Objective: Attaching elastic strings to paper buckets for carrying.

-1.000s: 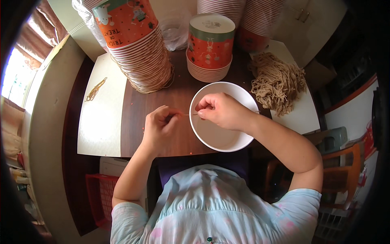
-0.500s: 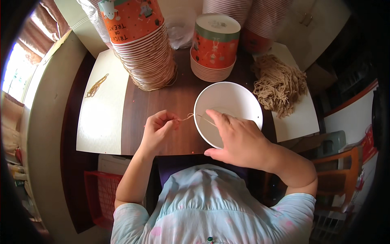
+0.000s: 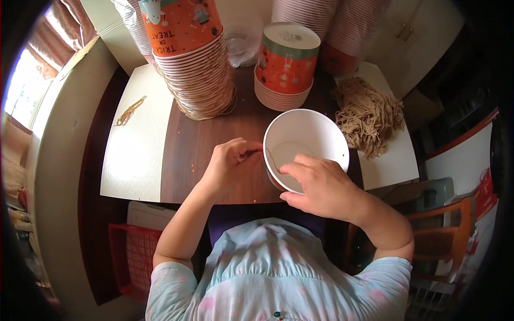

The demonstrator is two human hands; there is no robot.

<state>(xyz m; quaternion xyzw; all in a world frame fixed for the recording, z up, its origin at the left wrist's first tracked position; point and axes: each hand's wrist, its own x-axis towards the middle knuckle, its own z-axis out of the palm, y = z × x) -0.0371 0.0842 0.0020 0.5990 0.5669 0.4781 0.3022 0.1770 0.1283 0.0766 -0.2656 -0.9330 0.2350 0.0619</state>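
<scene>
A white paper bucket point(image 3: 321, 134) stands tilted before me, mouth up, its inside toward me. A thin tan cord point(image 3: 271, 159) runs down inside its left wall. My right hand point(image 3: 321, 187) reaches over the near rim, thumb outside, and pinches the cord inside the bucket. Against the outer left wall, close under the rim, press the fingertips of my left hand point(image 3: 230, 163). They are closed in a pinch where the cord passes the wall, though the bit of cord between them is mostly hidden.
A tall stack of orange buckets point(image 3: 187, 69) wound with cord stands back left. Behind the white bucket is a shorter upturned stack point(image 3: 286, 64). A heap of tan cords point(image 3: 369, 117) lies right. Some yellowish cords point(image 3: 130, 111) lie left. A red crate point(image 3: 134, 257) sits below the table.
My left hand has moved right, up to the bucket's wall, covering the cord that showed outside. My right fingertips have dipped lower inside. The bucket has shifted slightly right.
</scene>
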